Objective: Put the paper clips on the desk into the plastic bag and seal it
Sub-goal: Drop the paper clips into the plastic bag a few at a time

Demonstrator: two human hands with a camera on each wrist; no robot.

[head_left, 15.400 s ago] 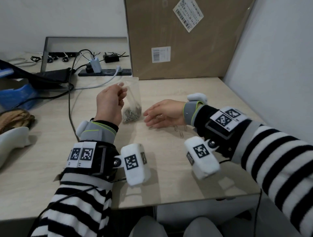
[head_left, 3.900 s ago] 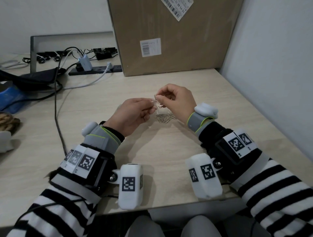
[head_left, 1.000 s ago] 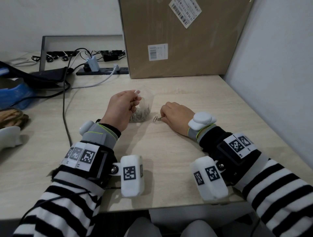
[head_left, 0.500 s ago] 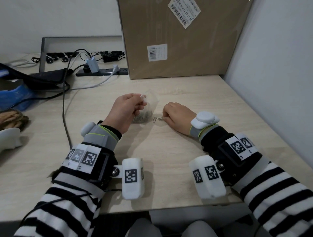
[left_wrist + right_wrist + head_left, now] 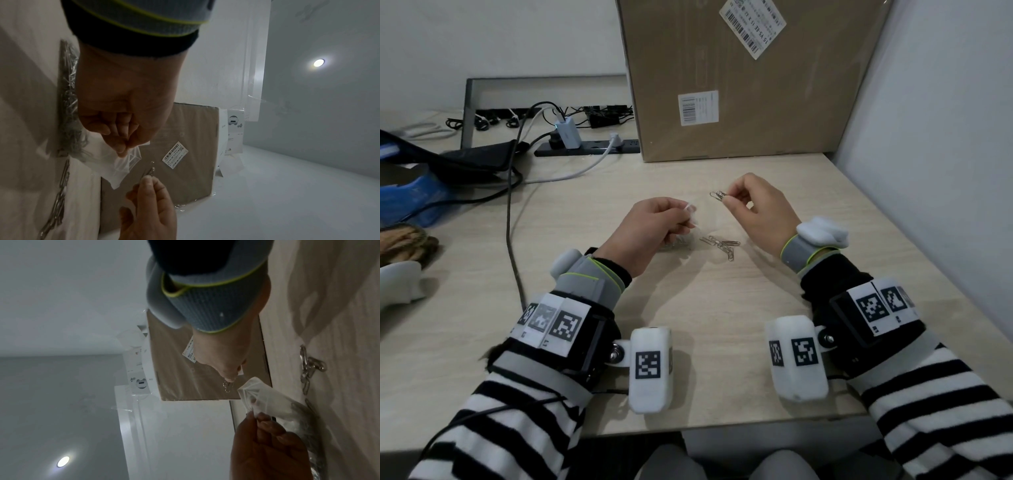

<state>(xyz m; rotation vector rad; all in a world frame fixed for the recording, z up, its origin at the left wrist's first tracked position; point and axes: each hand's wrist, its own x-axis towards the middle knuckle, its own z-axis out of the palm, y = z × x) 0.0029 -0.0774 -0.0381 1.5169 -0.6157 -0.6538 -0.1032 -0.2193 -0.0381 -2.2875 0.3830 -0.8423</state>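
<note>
Left hand point(image 5: 654, 228) pinches the bag point(image 5: 121, 164) mouth, raised off the table point(image 5: 688, 308). Right hand point(image 5: 756, 209) pinches clips point(image 5: 717, 195) just beside it. Loose clips point(image 5: 720, 244) lie below. Risk: the limp mouth collapsing, so dropped clips miss and scatter.

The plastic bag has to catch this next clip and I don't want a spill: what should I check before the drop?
1. Left hand pinches the plastic bag at its top edge: ok.
2. Bag mouth open wide enough: cannot tell.
3. Right hand pinches the paper clip: ok.
4. Clip directly over the mouth: not ok, it is beside it.
5. Loose clips cleared from the desk: not ok.
</note>
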